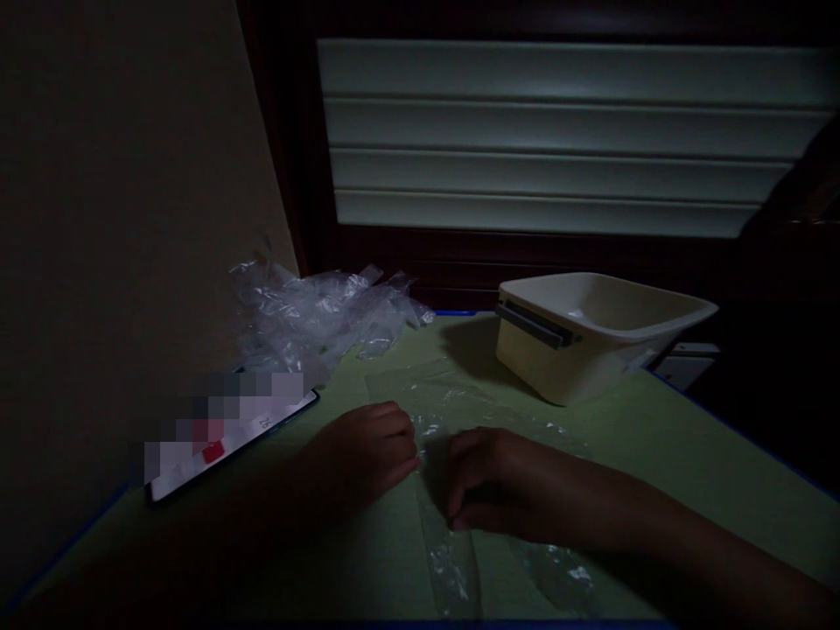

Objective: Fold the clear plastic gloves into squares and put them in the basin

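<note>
The scene is dim. A clear plastic sheet or bag [452, 402] lies flat on the green table top [689, 455]. My left hand [364, 451] rests on its left part, fingers curled and pressed together at the plastic's edge. My right hand [492, 477] lies just to the right of it, fingers bent down onto the same plastic, apparently pinching it. The two hands are a small gap apart.
A heap of crumpled clear plastic bags [315, 315] lies at the back left by the wall. A lit phone [229, 442] lies at the left. A cream plastic tub [591, 332] stands at the back right. Behind the table is a window blind [557, 131].
</note>
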### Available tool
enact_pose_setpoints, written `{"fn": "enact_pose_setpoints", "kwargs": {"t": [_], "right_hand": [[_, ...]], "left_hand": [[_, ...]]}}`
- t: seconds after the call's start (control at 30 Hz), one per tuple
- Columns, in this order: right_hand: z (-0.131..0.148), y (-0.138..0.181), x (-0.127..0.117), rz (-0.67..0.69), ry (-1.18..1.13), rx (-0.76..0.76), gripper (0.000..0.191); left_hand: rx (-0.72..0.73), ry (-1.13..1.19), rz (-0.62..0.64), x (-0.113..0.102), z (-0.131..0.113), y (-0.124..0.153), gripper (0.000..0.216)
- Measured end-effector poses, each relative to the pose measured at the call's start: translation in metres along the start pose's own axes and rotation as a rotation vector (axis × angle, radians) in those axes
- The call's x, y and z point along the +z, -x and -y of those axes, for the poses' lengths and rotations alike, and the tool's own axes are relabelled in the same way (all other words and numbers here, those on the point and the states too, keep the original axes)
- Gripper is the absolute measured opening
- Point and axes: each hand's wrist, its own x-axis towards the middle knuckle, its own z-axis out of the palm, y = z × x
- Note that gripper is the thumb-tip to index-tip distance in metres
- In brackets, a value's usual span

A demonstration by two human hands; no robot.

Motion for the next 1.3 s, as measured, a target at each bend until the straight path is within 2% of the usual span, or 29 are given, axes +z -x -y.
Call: {"fn": "enact_pose_setpoints", "kwargs": {"t": [0.2, 0.3, 0.43, 0.6, 0.7, 0.77, 0.83, 1.07, 1.17, 1.3], "right_hand": [[0.001, 0.000, -0.001, -0.068, 0.015, 0.063, 0.012], [0.003, 0.001, -0.003, -0.119, -0.016, 0.148, 0.007], [0.003, 0.001, -0.004, -0.130, -0.102, 0.171, 0.005], [0.003, 0.001, -0.004, -0.131, -0.239, 0.185, 0.007], [0.005, 0.002, -0.005, -0.122, -0.281, 0.223, 0.023], [0.006, 0.002, -0.005, -0.128, -0.204, 0.252, 0.038], [0.006, 0.003, -0.004, -0.132, -0.122, 0.267, 0.045], [0.002, 0.000, 0.000, -0.170, -0.173, 0.268, 0.015], [0.001, -0.001, 0.001, -0.201, -0.186, 0.270, 0.011], [-0.002, -0.002, 0.002, -0.236, -0.289, 0.266, 0.015]], "left_hand": [[-0.031, 0.218, -0.059, -0.007, -0.008, 0.001, 0.018], [-0.028, 0.297, -0.002, -0.011, -0.012, 0.001, 0.026], [-0.104, 0.277, 0.063, -0.009, -0.012, 0.002, 0.018], [-0.126, 0.242, 0.025, -0.004, -0.007, 0.000, 0.008], [-0.126, 0.246, 0.028, -0.004, -0.006, -0.002, 0.011], [-0.145, 0.254, 0.010, -0.004, -0.008, -0.002, 0.013], [-0.163, 0.261, -0.003, -0.004, -0.009, -0.002, 0.013], [-0.188, 0.245, -0.043, -0.003, -0.011, -0.001, 0.015], [-0.167, 0.241, -0.060, -0.001, -0.009, -0.001, 0.018], [-0.149, 0.248, -0.089, 0.000, -0.007, -0.001, 0.024]]}}
